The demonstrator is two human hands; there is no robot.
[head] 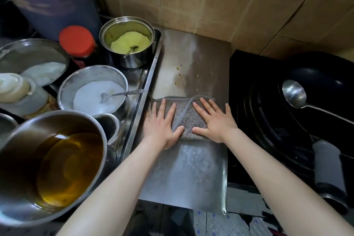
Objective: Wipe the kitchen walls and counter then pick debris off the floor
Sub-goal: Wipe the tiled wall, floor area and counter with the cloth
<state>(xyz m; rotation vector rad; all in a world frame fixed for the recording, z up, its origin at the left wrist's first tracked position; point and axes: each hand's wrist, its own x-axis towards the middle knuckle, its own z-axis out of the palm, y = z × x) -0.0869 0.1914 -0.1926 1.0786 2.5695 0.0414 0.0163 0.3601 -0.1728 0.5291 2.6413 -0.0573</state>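
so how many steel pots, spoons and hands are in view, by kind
steel pots with contents showing: 4, yellow powder, white powder, white stuff, oil
spoons: 3, in the yellow pot, in the white pot, ladle in the wok
hands on the cloth: 2, left, right
total: 9

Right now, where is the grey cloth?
In the head view, the grey cloth lies flat on the steel counter, pressed under both hands, left hand and right hand, between the tray of pots and the black stove.
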